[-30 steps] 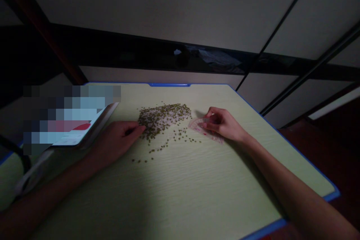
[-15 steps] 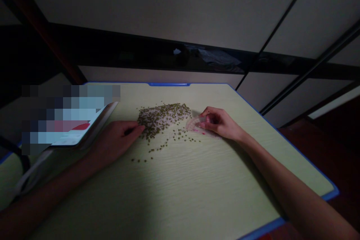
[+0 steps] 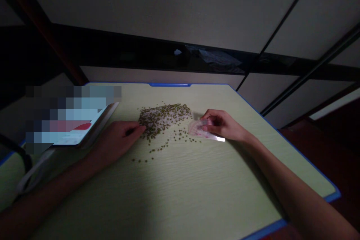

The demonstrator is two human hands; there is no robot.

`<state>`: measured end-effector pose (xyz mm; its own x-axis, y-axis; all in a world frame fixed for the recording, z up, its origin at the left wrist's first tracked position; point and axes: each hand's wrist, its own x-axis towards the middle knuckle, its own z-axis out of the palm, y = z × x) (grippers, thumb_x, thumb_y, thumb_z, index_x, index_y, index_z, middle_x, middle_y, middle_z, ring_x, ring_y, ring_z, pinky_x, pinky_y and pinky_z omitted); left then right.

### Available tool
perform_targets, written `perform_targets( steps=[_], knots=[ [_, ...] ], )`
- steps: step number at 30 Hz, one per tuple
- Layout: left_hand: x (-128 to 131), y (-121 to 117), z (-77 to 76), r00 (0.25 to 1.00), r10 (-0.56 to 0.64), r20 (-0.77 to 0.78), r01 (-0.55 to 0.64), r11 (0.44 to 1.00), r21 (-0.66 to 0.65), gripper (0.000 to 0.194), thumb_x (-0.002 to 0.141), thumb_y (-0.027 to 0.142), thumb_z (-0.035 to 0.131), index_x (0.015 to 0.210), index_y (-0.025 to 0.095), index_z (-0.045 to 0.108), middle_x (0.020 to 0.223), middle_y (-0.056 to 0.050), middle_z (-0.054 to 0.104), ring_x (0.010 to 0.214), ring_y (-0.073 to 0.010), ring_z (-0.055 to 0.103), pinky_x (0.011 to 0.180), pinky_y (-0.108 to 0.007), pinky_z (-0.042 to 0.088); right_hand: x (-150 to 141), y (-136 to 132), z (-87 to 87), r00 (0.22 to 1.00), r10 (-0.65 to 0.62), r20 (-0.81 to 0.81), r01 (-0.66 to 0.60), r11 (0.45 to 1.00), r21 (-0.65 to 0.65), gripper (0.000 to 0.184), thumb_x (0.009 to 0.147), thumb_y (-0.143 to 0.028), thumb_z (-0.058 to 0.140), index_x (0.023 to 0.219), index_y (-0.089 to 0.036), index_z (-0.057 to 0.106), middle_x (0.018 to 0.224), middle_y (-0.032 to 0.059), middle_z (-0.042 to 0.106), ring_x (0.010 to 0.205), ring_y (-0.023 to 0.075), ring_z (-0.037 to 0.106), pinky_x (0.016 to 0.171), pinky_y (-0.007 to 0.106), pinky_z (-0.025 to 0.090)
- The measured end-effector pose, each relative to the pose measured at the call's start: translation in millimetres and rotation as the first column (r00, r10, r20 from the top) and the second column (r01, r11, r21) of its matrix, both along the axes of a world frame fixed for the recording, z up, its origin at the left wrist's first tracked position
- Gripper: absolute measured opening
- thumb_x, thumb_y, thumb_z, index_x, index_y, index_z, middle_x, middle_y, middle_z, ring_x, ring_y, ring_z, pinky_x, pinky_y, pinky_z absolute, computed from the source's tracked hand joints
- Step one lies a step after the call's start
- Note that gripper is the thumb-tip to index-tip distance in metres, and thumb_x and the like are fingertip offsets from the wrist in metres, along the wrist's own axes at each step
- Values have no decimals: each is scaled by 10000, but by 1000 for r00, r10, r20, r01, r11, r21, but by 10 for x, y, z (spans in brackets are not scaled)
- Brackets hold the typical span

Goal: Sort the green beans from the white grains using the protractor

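A pile of small green beans, likely mung beans (image 3: 176, 110), lies on the table mixed with white grains (image 3: 159, 118) that look like rice. At the pile's left edge rests my left hand (image 3: 123, 135), thumb and fingers pinched together; what is between the tips, if anything, is hidden. My right hand (image 3: 221, 123) grips a clear plastic protractor (image 3: 195, 128) with pink markings, to the right of the pile. Its straight edge shines with reflected light. Loose beans (image 3: 180, 134) are strewn between the pile and the protractor.
The pale wood-grain table (image 3: 180, 195) has a blue rim. A lit tablet (image 3: 70, 137), partly pixelated, stands at the left, with a cable (image 3: 33, 168) beside it. Light cabinet panels (image 3: 157, 11) rise behind the table. A few stray beans (image 3: 140, 161) lie in front of the pile.
My right hand has tilted the protractor, and its lower edge now catches the light. My left hand keeps its place at the pile. The view has shifted very slightly.
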<state>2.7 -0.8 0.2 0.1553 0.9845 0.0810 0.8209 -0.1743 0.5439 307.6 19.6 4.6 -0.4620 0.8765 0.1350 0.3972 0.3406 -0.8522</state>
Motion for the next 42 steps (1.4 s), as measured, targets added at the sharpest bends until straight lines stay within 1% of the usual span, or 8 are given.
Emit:
perform_targets(
  steps=[8, 12, 17, 27, 37, 42],
  knots=[
    [-1, 0, -5, 1000, -2, 6, 2, 1000, 10, 413, 740, 517, 363, 480, 197, 384, 466, 62, 326, 476, -110, 357, 479, -229, 241, -21, -7, 7, 997, -68, 26, 68, 998, -5, 187, 699, -269, 631, 766, -140, 513, 504, -81, 355, 436, 57, 309, 408, 213, 210],
    [0, -8, -4, 1000, 12, 6, -12, 1000, 1, 407, 740, 512, 369, 485, 196, 396, 463, 64, 327, 474, -111, 357, 474, -227, 240, -32, -13, -5, 998, -58, 22, 58, 998, -2, 212, 690, -292, 645, 757, -147, 507, 515, -78, 354, 447, 60, 309, 416, 214, 220],
    [5, -10, 13, 1000, -8, -1, 8, 1000, -3, 401, 752, 500, 369, 494, 194, 395, 470, 63, 330, 484, -113, 358, 483, -232, 243, -49, -29, 4, 998, -46, 37, 46, 999, -12, 221, 687, -304, 654, 754, -152, 508, 523, -72, 366, 463, 65, 322, 427, 212, 235],
    [9, -22, 25, 1000, -7, -22, 7, 1000, 0, 411, 753, 508, 358, 489, 194, 380, 475, 61, 328, 487, -113, 361, 491, -234, 245, -103, -41, 23, 991, -105, 84, 100, 993, 63, 218, 704, -318, 628, 759, -141, 513, 509, -69, 372, 454, 71, 329, 430, 214, 233],
    [10, -14, 26, 1000, -2, -18, 2, 1000, -18, 408, 747, 516, 357, 498, 194, 387, 476, 60, 335, 493, -114, 366, 489, -232, 251, -179, -52, 0, 990, -129, 54, 127, 991, 50, 217, 701, -322, 628, 763, -153, 507, 492, -76, 371, 443, 69, 323, 422, 211, 222],
    [20, -24, 43, 1000, 1, -26, -1, 1000, -4, 412, 743, 519, 359, 488, 197, 382, 465, 58, 331, 485, -117, 368, 484, -235, 248, -167, -38, -9, 987, -142, 70, 138, 989, 52, 189, 702, -290, 622, 763, -153, 506, 488, -71, 389, 442, 67, 325, 427, 210, 234]
  ],
)
